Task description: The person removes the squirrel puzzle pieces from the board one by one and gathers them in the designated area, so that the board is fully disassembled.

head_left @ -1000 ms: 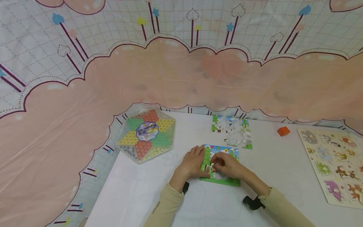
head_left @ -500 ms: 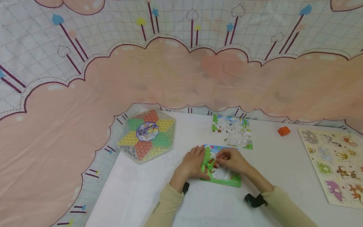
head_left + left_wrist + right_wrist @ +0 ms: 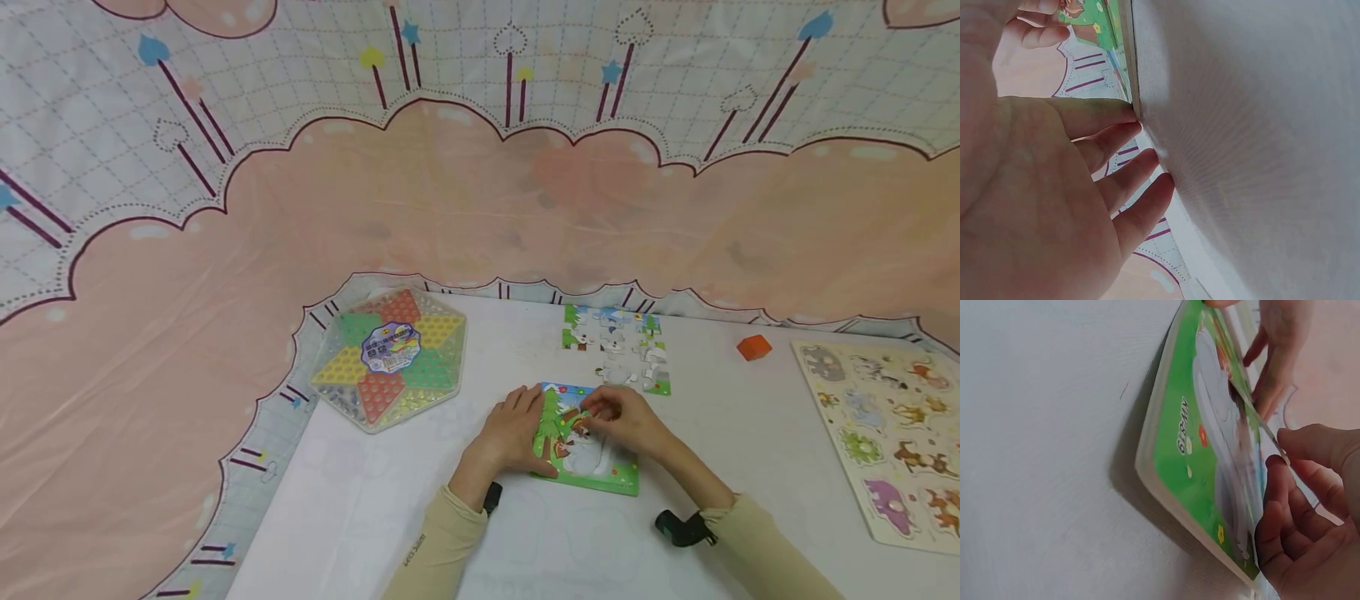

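Note:
A small picture-puzzle board with a green border lies on the white table, a pale animal shape in its middle. My left hand rests along the board's left edge, fingers extended; in the left wrist view its fingertips touch the board's side and the table. My right hand is over the board's upper right part. Its thumb and index finger pinch a thin puzzle piece, which stands tilted above the board in the right wrist view. The piece's far end overlaps the picture, so I cannot tell whether it touches.
Behind the board lie several joined and loose puzzle pieces. A hexagonal Chinese checkers box is at the left. An orange block and an animal peg board are on the right. A patterned cloth hangs behind the table.
My right hand has lifted the pinched piece from the board's lower left part and moved up and right, tilting the piece. My left hand has stayed in place.

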### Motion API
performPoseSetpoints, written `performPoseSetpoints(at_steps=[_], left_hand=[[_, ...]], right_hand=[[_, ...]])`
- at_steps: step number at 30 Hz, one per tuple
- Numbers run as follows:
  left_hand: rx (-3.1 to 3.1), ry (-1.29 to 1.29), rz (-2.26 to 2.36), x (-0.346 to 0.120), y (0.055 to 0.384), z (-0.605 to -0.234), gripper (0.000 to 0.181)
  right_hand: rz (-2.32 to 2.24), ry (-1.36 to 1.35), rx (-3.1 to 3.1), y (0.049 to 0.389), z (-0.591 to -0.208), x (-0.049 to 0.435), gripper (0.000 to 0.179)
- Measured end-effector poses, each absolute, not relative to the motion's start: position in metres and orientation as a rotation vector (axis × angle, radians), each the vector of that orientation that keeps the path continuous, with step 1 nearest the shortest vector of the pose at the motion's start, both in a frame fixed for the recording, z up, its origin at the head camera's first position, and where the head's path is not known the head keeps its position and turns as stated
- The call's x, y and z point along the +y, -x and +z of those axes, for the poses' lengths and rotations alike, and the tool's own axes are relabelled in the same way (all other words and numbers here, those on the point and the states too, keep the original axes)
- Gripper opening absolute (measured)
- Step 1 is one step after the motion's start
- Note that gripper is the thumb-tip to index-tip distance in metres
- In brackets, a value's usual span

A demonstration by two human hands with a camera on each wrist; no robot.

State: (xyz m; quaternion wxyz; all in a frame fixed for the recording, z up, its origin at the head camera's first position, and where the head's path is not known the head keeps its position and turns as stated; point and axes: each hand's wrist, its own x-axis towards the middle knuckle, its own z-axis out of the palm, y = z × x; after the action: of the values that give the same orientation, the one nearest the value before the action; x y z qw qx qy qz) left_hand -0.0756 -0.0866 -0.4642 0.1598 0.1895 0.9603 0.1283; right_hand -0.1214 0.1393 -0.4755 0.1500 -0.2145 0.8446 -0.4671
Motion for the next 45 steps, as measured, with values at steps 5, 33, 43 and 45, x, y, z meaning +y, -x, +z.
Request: performPoseSetpoints(at_steps=[5, 33, 43, 45], left_hand=[[2.746, -0.541, 0.375, -0.087, 0.075, -0.464, 0.115], [2.751, -0.533, 0.373, -0.088, 0.074, -0.465, 0.115], [2.765, -0.534, 0.357, -0.088, 0.074, -0.466, 0.115], [2.764, -0.530, 0.351, -0.088, 0.074, -0.466, 0.115]], right_hand=[[-1.374, 0.632, 2.366, 0.122, -0.475, 0.137, 0.020], [-1.497, 0.593, 2.271, 0.124, -0.474, 0.113, 0.017], [-1.457, 0.614, 2.352, 0.135, -0.468, 0.115, 0.011], [-1.459, 0.625, 2.389, 0.140, -0.466, 0.117, 0.011]])
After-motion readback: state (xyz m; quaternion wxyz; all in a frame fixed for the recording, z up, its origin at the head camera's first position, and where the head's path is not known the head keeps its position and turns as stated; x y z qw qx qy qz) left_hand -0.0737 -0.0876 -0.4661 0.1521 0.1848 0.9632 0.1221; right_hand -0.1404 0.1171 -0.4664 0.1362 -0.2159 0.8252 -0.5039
